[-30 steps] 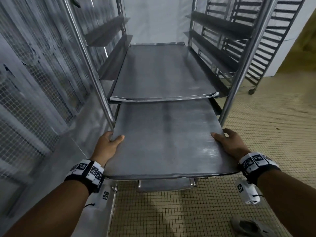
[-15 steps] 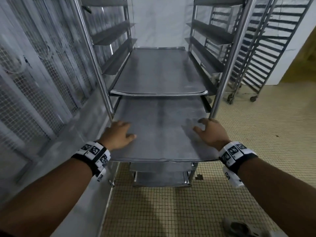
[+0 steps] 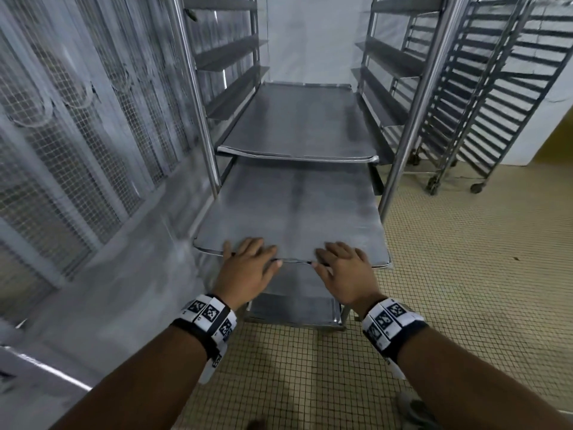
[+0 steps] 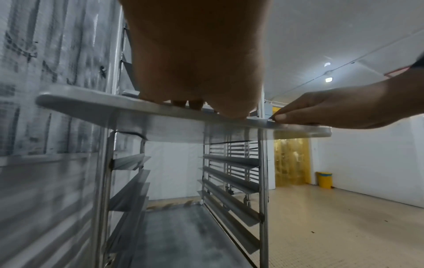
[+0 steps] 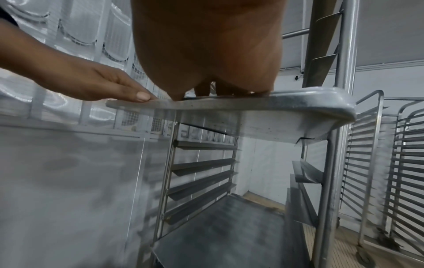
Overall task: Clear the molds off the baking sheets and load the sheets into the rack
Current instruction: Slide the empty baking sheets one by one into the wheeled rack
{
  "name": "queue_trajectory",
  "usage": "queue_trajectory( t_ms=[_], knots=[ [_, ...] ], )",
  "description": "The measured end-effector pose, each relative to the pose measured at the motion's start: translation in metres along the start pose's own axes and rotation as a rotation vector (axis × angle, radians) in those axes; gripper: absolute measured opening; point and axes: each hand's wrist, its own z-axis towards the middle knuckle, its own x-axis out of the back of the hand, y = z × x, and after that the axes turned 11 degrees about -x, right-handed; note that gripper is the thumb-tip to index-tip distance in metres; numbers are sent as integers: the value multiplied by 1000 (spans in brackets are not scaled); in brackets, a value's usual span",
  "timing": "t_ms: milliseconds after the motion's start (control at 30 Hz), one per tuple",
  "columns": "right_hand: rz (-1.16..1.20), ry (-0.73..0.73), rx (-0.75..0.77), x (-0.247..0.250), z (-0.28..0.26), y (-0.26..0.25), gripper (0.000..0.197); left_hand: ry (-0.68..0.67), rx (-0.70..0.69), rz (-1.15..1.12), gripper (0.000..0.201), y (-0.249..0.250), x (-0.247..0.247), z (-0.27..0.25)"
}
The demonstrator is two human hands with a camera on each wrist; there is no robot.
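Two hands (image 3: 248, 268) (image 3: 344, 271) press flat steel sheet (image 3: 291, 212)

Count: three flat grey metal baking sheets, three steel racks, two hands.

One sheet (image 3: 297, 125) sits at upper centre of the head view, one (image 3: 291, 212) mid-frame, one (image 3: 294, 302) lowest; the near tall steel rack (image 3: 198, 97) holds them, with two more wheeled racks (image 3: 483, 88) at upper right; two hands, left (image 3: 246, 270) and right (image 3: 342, 273); one yellow bin (image 4: 324, 179).

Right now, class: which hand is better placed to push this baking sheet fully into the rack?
Neither clearly. Left hand and right hand both rest flat on the baking sheet at its near edge, either side of centre. Its near end overhangs the rack; pushing with both should keep it straight.
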Motion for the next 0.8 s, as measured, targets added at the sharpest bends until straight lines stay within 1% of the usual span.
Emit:
queue_trajectory(
  t_ms=[100,300,633,800],
  knots=[
    [-15,84,-6,-1,-8,-4,42,34,4,32,55,3,-3,-4],
    [-56,135,-25,-3,-5,-10,42,50,-14,69,53,-4,-8,6],
    [-55,74,-177,-19,45,-13,50,97,-73,82,46,-29,-18,57],
    [-65,1,-192,-20,79,-8,58,128,-54,54,44,-44,-28,91]
  ],
)
